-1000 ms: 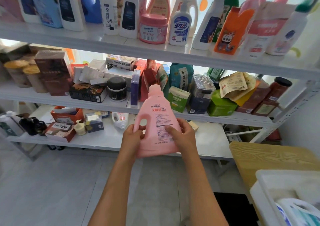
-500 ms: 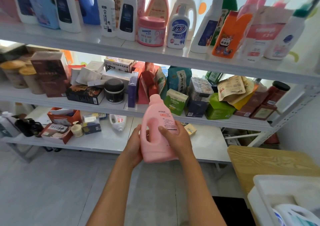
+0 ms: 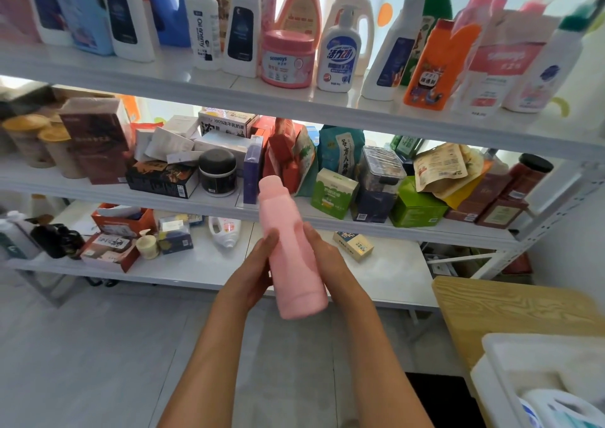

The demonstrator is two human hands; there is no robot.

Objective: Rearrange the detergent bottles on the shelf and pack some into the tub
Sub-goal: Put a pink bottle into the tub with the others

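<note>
White shelving crowded with detergent bottles and boxed goods fills the background as a person holds a pink detergent bottle in front of the lower shelves. Its narrow, label-free side now faces the camera, cap tilted up-left; a second ago the printed label showed. Left hand and right hand press its sides with straight fingers. White tub sits lower right.
</note>
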